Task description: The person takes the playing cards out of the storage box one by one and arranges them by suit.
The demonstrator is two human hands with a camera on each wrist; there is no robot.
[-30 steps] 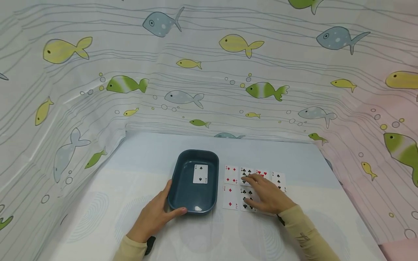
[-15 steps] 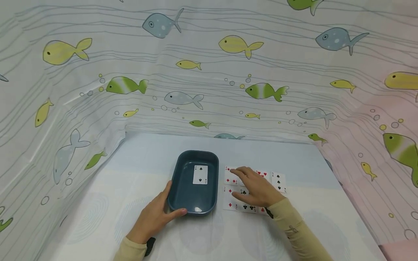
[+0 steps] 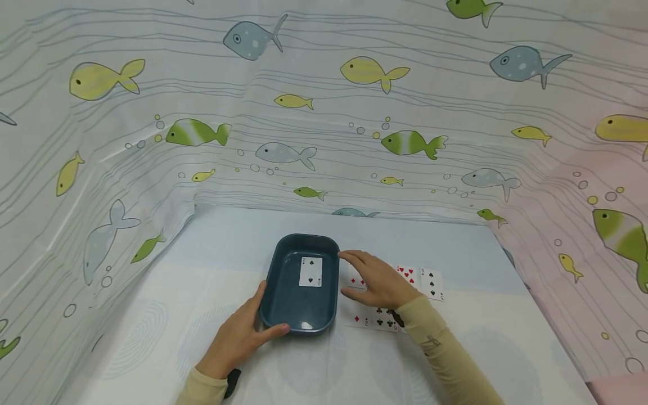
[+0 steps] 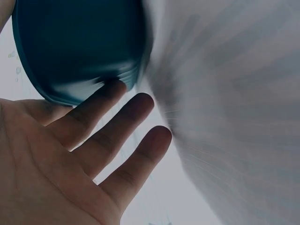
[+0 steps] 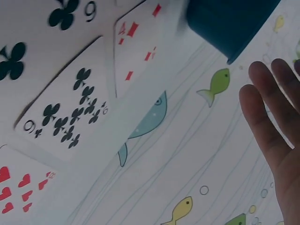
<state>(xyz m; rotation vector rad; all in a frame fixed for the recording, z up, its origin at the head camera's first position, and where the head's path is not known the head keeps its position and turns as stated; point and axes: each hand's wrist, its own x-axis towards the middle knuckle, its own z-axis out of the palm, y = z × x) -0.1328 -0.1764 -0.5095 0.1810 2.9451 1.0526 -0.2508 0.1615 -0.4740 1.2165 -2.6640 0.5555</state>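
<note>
A dark blue rectangular tray (image 3: 298, 309) stands on the table with a two of spades (image 3: 311, 271) face up inside. My left hand (image 3: 235, 337) rests against its near left corner, thumb at the front rim and fingers spread along the outer side. At the right rim is my right hand (image 3: 379, 279), fingers extended and nothing held; whether the fingertips touch the rim I cannot tell. Under and beside this hand lie face-up cards: a four of diamonds (image 5: 136, 54), a two of diamonds (image 3: 356, 320), a six of clubs (image 3: 387, 322) and a nine of clubs (image 5: 70, 115).
A hearts card (image 3: 406, 274) and a three of spades (image 3: 432, 284) lie at the right end of the far row. A pale patterned cloth (image 3: 228, 242) covers the table. Fish-printed sheets (image 3: 324, 129) rise at the back and both sides.
My right hand has moved left from above the clubs cards to the tray's right rim, uncovering the hearts card and three of spades. My left hand and the tray have stayed put.
</note>
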